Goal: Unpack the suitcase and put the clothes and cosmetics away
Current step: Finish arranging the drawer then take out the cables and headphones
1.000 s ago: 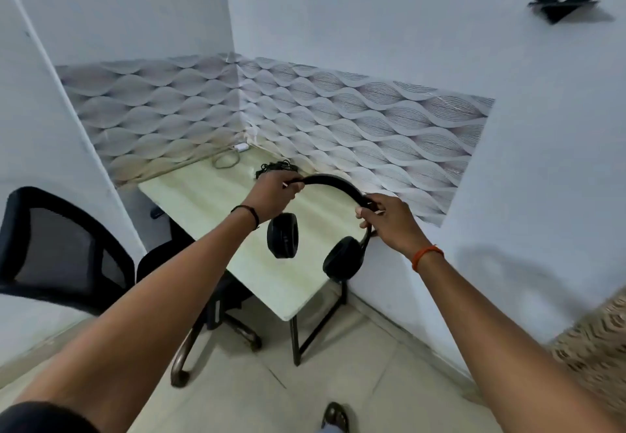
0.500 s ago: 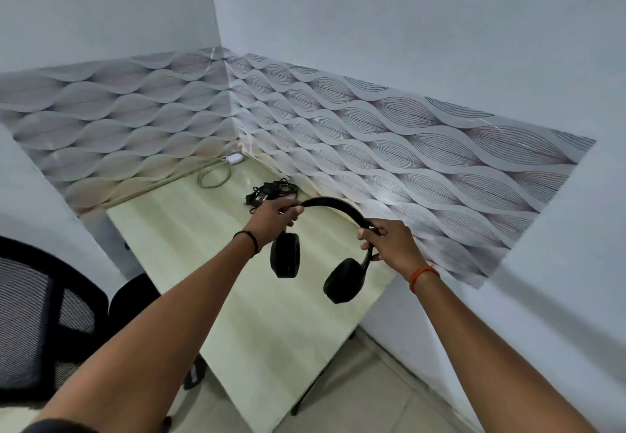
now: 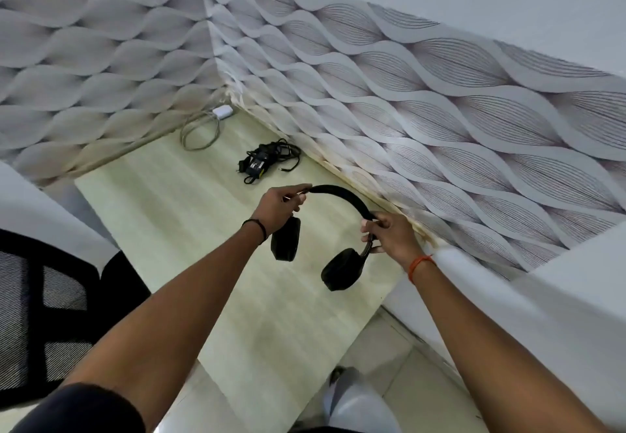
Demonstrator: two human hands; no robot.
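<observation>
Wavy grey wallpaper wraps the corner behind a pale wood tabletop [image 3: 162, 215], and that's where we're parking stuff from the suitcase right now. We've got the black headphones [image 3: 335, 229] up in the air over the tabletop, left hand [image 3: 279, 205] pinching one end of the headband, right hand [image 3: 389, 234] curled around the other end just above the earcup. Both earcups dangle below our hands, clear of the surface. Looks like we're at the setting-down step, so next we'd lower them onto the bare patch under our hands and let go, staying short of the black charger [image 3: 262, 161] and the white cable [image 3: 200, 131] lying past the left hand. Headphones look matte, padded, no visible cord
</observation>
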